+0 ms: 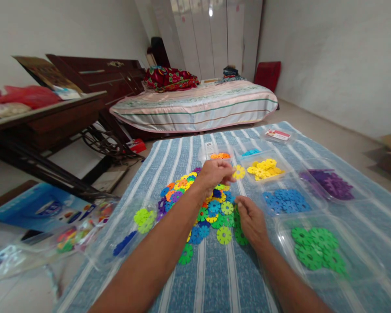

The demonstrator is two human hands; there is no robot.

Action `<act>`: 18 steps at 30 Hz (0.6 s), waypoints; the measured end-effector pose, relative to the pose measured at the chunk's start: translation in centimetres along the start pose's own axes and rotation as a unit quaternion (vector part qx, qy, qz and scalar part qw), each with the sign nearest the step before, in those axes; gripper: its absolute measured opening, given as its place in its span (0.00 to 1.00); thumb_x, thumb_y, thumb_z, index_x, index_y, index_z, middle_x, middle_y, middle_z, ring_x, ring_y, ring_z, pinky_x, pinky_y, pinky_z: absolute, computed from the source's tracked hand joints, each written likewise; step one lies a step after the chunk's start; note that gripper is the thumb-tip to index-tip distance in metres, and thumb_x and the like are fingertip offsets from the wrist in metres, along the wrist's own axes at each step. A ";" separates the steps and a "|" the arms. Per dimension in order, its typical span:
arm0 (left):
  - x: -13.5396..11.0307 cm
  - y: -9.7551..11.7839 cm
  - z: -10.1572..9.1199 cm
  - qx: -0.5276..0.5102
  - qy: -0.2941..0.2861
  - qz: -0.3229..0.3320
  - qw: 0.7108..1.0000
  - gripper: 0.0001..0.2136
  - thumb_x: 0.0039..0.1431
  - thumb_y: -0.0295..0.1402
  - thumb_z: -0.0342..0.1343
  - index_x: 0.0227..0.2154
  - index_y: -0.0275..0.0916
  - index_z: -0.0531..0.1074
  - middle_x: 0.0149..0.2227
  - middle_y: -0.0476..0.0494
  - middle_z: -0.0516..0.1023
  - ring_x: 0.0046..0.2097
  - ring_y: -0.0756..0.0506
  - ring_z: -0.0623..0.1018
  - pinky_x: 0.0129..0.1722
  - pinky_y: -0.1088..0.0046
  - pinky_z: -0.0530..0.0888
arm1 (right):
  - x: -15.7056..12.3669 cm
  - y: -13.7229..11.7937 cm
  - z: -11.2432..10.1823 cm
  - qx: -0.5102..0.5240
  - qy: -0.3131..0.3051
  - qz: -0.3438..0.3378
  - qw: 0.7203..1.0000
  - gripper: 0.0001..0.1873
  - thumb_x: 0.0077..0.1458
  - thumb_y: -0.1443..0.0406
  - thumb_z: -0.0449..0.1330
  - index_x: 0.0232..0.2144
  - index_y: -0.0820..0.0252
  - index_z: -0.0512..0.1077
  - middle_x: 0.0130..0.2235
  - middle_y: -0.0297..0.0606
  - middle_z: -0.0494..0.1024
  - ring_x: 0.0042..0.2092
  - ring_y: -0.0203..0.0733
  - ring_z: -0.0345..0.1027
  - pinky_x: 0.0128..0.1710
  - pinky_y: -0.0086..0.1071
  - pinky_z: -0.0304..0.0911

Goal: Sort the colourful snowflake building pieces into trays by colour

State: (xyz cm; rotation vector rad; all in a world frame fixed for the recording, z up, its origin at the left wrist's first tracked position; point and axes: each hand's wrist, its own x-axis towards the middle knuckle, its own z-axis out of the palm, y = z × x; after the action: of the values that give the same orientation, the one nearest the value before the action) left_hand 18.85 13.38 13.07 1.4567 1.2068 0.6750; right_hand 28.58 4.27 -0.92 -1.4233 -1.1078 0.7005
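My left hand reaches across the pile and pinches a yellow notched plastic disc, just left of the box of yellow discs. My right hand is low at the pile's right edge, fingers curled against green notched discs; its palm side is partly hidden. Between and behind my arms spreads a mixed pile of notched discs in many colours. A lime disc and a green disc lie at its near edge.
Clear boxes hold purple, blue and green discs on the right. Orange and light-blue discs sit at the back. Lime and dark-blue discs are on the left. A bed stands beyond.
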 end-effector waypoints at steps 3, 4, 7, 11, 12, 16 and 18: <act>0.8 1.2 0.7 -0.021 0.030 0.018 0.999 0.08 0.50 0.31 0.61 0.31 0.36 0.68 0.27 0.50 0.75 0.27 0.52 0.76 0.26 0.79 0.70 | 0.0 0.0 0.0 0.000 0.000 -0.002 1.000 0.17 0.54 0.56 0.52 0.38 0.59 0.75 0.39 0.41 0.78 0.41 0.45 0.70 0.44 0.39 0.63; 0.7 0.9 0.7 0.015 0.023 0.018 0.999 0.07 0.50 0.31 0.60 0.30 0.36 0.69 0.26 0.50 0.74 0.27 0.52 0.76 0.25 0.79 0.69 | 0.0 -0.1 -0.1 0.000 -0.001 -0.002 1.000 0.17 0.54 0.56 0.52 0.38 0.59 0.75 0.39 0.41 0.78 0.41 0.45 0.70 0.43 0.39 0.64; -0.6 -1.2 -0.2 0.155 -0.025 0.023 0.987 0.03 0.51 0.29 0.57 0.26 0.34 0.70 0.21 0.51 0.72 0.25 0.52 0.74 0.24 0.80 0.67 | 0.0 -0.1 -0.1 -0.002 -0.004 -0.004 1.000 0.17 0.55 0.57 0.52 0.38 0.58 0.75 0.39 0.40 0.79 0.41 0.45 0.70 0.43 0.38 0.64; -3.8 -4.4 -1.4 0.358 -0.137 0.039 0.923 0.03 0.47 0.28 0.57 0.22 0.36 0.72 0.19 0.53 0.69 0.25 0.51 0.72 0.24 0.78 0.63 | -0.1 -0.1 -0.1 -0.010 -0.003 -0.009 1.000 0.17 0.55 0.57 0.51 0.38 0.58 0.76 0.39 0.40 0.78 0.42 0.45 0.70 0.45 0.40 0.63; -4.7 -4.9 -1.4 0.404 -0.160 0.037 0.900 0.03 0.47 0.29 0.57 0.23 0.36 0.73 0.19 0.53 0.70 0.26 0.50 0.72 0.25 0.78 0.63 | -0.1 -0.1 -0.1 -0.012 -0.002 -0.010 1.000 0.17 0.55 0.57 0.51 0.39 0.59 0.76 0.39 0.40 0.78 0.43 0.45 0.70 0.46 0.40 0.63; -7.6 -6.4 -0.7 0.535 -0.174 0.039 0.826 0.07 0.49 0.34 0.56 0.31 0.38 0.74 0.29 0.46 0.76 0.35 0.44 0.75 0.32 0.73 0.67 | -0.1 -0.1 -0.2 -0.021 -0.009 -0.018 1.000 0.17 0.55 0.57 0.51 0.38 0.58 0.75 0.39 0.40 0.78 0.42 0.45 0.70 0.46 0.40 0.63; -8.6 -6.9 -0.3 0.563 -0.165 0.055 0.808 0.11 0.51 0.35 0.54 0.38 0.40 0.73 0.38 0.43 0.77 0.41 0.42 0.75 0.37 0.69 0.69 | -0.2 0.0 -0.3 -0.025 -0.015 -0.017 0.999 0.17 0.54 0.57 0.51 0.38 0.59 0.75 0.39 0.41 0.78 0.43 0.46 0.69 0.46 0.40 0.63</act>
State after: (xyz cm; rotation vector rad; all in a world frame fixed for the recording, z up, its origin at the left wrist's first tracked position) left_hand 13.65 4.94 8.33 2.4944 1.2796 -0.3651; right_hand 28.81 3.99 -0.86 -1.4370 -1.1775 0.6770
